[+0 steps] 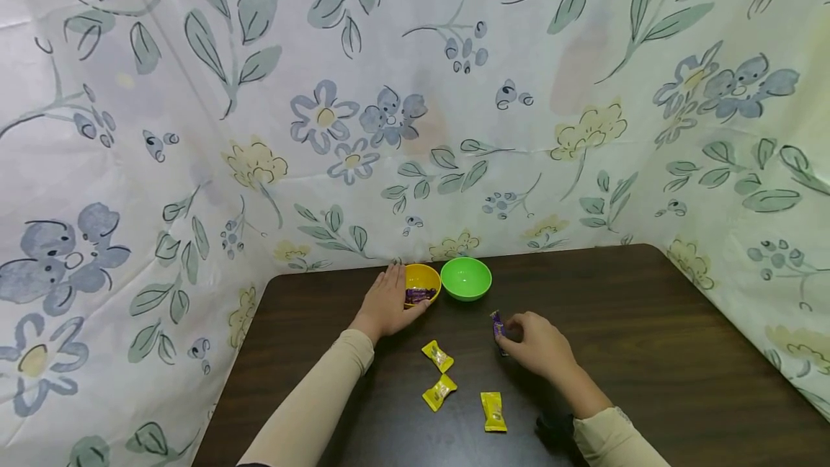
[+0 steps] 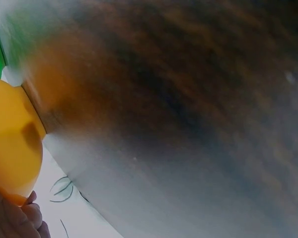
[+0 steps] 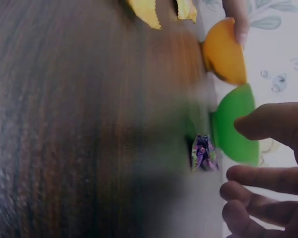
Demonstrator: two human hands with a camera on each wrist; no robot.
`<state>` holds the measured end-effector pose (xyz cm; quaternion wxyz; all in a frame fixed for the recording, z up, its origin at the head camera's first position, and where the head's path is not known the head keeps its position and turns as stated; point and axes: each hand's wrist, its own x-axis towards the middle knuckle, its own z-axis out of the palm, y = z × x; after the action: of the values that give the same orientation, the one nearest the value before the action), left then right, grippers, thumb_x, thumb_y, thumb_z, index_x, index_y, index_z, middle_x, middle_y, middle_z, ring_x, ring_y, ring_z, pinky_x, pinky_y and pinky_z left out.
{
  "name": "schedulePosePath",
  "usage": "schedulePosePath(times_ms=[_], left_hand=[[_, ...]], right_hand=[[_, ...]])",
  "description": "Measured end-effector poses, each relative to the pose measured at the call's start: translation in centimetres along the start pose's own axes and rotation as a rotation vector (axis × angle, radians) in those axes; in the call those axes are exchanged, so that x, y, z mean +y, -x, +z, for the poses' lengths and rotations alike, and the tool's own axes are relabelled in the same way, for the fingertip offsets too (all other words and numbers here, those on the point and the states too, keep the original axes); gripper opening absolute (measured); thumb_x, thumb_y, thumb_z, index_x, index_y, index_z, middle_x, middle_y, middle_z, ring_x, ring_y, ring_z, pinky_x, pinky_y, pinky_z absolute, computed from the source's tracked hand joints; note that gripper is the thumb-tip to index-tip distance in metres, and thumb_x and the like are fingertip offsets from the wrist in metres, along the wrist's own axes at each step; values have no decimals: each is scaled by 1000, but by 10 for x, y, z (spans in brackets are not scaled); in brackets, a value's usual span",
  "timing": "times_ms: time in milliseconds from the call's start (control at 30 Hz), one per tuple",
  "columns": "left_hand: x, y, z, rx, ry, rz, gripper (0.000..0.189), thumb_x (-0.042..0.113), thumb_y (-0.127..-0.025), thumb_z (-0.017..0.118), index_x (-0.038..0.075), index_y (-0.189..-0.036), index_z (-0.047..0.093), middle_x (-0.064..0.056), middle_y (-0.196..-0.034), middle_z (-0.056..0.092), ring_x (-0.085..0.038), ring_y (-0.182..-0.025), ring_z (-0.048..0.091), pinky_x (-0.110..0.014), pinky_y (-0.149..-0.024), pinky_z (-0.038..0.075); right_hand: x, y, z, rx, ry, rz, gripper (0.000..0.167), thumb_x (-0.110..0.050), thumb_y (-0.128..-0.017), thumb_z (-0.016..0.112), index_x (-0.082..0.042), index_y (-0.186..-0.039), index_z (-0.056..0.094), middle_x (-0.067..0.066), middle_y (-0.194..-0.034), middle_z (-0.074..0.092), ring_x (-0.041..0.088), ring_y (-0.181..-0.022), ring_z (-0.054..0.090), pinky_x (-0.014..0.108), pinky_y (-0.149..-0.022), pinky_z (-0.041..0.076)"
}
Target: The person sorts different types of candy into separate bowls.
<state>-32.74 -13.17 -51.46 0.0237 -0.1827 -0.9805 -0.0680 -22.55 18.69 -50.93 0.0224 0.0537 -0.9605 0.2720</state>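
Head: two bowls (image 1: 421,277), three yellow candies (image 1: 493,411), right fingers (image 1: 519,323) near purple candy (image 1: 497,326).

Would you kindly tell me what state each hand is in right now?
Left hand: open, resting against the yellow bowl.
Right hand: open, near a purple candy but not gripping it.

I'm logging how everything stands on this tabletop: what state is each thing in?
Yellow bowl: upright, purple candies inside
Green bowl: upright, looks empty
Three yellow candies: wrapped, lying on the table
Lone purple candy: wrapped, outside the bowls
Left hand: against the yellow bowl, fingers extended
Right hand: beside the lone purple candy, thumb and fingers apart
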Motion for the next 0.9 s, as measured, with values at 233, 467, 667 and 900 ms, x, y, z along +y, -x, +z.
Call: schedulePosePath(times_ms=[233, 467, 667, 900], left_hand=[[0, -1, -3, 2, 3, 2, 106, 78, -100, 37, -3, -167, 22, -21, -175, 26, -35, -164, 24, -47, -135, 19], [1, -1, 0, -18, -1, 6, 107, 79, -100, 34, -3, -168, 20, -21, -175, 26, -35, -164, 24, -47, -135, 19], [0, 1, 1, -8, 4, 1, 107, 79, -100, 35, -2, -168, 21, -21, -175, 27, -35, -164, 25, -47, -135, 19], [-1, -1, 1, -3, 5, 2, 107, 79, -99, 35, -2, -168, 21, -21, -175, 26, -35, -164, 24, -47, -135, 18]], right_hand=[[5, -7, 6, -27, 5, 41, 27, -39, -89, 83, -15, -101, 78, -1, -90, 70, 14, -76, 61, 37, -62, 51], [6, -10, 12, -39, 23, 74, 28, -42, -86, 85, -17, -94, 75, -3, -78, 61, 15, -68, 51, 33, -54, 38], [5, -12, 18, -36, 23, 68, 31, -41, -84, 87, -15, -96, 74, -1, -79, 61, 16, -68, 52, 33, -53, 39], [4, -15, 20, -28, 53, 40, 21, -27, -85, 84, -14, -99, 75, -1, -85, 64, 16, -69, 53, 34, -56, 42]])
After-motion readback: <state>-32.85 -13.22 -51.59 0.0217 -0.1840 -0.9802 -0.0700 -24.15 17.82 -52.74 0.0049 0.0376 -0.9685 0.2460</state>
